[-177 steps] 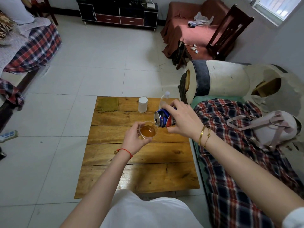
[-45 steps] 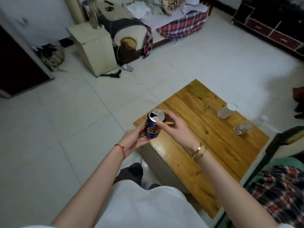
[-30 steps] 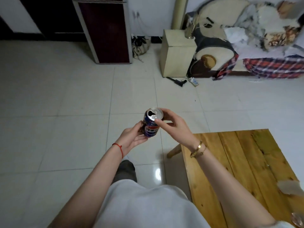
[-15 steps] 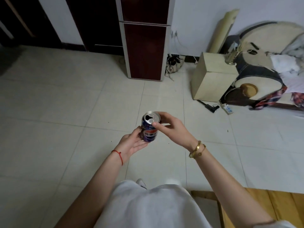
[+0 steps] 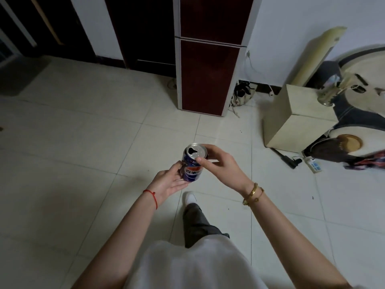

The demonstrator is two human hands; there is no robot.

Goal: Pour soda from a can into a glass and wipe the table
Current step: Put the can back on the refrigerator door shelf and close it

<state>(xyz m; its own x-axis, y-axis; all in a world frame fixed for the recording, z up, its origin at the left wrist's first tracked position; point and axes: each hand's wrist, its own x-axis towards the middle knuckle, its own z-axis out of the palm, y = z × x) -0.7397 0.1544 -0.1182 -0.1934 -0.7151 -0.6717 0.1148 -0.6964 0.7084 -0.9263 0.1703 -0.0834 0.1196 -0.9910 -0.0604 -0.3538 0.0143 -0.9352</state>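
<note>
An opened blue soda can point(image 5: 192, 166) stands upright in the air in front of me, its silver top showing the drinking hole. My right hand point(image 5: 218, 166) grips it near the rim, thumb on the front and fingers behind. My left hand point(image 5: 169, 182) lies against its lower left side, palm up, fingers partly hidden behind the can. The glass and the wooden table are out of view.
White tiled floor lies all around. A dark red fridge point(image 5: 208, 76) stands straight ahead by the wall. A beige box cabinet point(image 5: 295, 119) and a worn sofa arm point(image 5: 354, 130) are at the right, with a power strip point(image 5: 313, 165) on the floor. My foot point(image 5: 190, 198) steps forward.
I have turned away from the table with the can in both hands and walked toward the fridge. The table has left the view. The grip on the can is unchanged.
</note>
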